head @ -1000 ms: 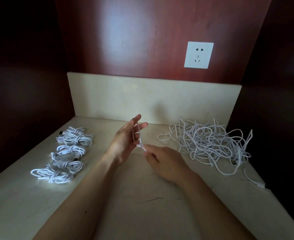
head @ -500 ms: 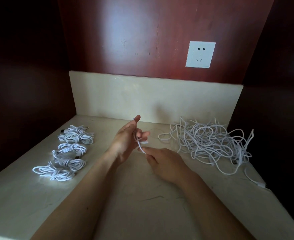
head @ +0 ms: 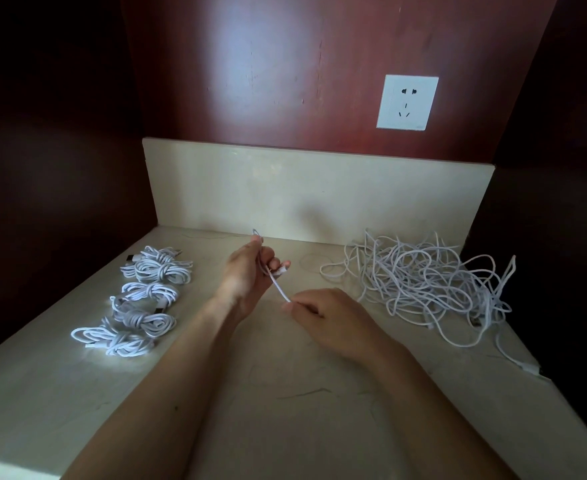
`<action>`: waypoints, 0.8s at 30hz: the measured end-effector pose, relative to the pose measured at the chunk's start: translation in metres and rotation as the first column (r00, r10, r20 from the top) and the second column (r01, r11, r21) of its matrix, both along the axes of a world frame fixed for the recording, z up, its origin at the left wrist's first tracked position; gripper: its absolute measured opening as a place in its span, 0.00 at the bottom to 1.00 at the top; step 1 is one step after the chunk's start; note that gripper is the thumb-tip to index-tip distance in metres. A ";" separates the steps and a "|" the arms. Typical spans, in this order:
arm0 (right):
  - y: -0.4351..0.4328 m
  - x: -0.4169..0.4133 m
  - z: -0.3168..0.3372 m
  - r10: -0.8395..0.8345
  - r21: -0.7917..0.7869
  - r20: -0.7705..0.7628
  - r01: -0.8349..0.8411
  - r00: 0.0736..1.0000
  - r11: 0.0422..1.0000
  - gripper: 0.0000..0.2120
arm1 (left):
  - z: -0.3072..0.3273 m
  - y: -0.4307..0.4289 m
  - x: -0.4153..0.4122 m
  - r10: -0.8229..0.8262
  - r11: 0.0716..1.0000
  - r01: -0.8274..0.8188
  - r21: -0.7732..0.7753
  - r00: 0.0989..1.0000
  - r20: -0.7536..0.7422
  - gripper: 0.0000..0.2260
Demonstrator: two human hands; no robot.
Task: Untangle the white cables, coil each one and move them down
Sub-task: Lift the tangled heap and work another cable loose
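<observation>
On the far left of the counter, a row of coiled cables lies bundled, one just beside the next. My left hand is raised above the middle of the counter, fingers pointing up, with the thumb pinning a cable against them; a small loop sticks out above my fingertips. The cable runs down and right to my right hand, whose curled fingers pinch it at the tips. Further right, the tangled pile sprawls on the counter near the back corner. A wall socket sits above it.
</observation>
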State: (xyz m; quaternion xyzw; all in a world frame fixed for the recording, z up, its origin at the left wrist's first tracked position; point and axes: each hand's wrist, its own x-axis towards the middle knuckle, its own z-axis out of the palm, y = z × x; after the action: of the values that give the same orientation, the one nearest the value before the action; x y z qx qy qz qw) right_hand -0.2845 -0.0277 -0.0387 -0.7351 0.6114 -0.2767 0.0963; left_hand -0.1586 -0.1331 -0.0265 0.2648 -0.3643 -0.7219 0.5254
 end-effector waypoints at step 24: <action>0.000 -0.003 -0.002 -0.052 0.126 -0.143 0.070 0.988 0.989 0.17 | 0.007 0.008 0.021 0.222 0.921 -0.025 -0.389 0.854 0.470 0.15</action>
State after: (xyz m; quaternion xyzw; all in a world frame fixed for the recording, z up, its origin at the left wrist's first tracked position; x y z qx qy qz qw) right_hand -0.2877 -0.0278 -0.0403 -0.7255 0.6558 -0.1867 0.0929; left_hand -0.1376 -0.1254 -0.0194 0.3645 -0.6000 -0.5093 0.4977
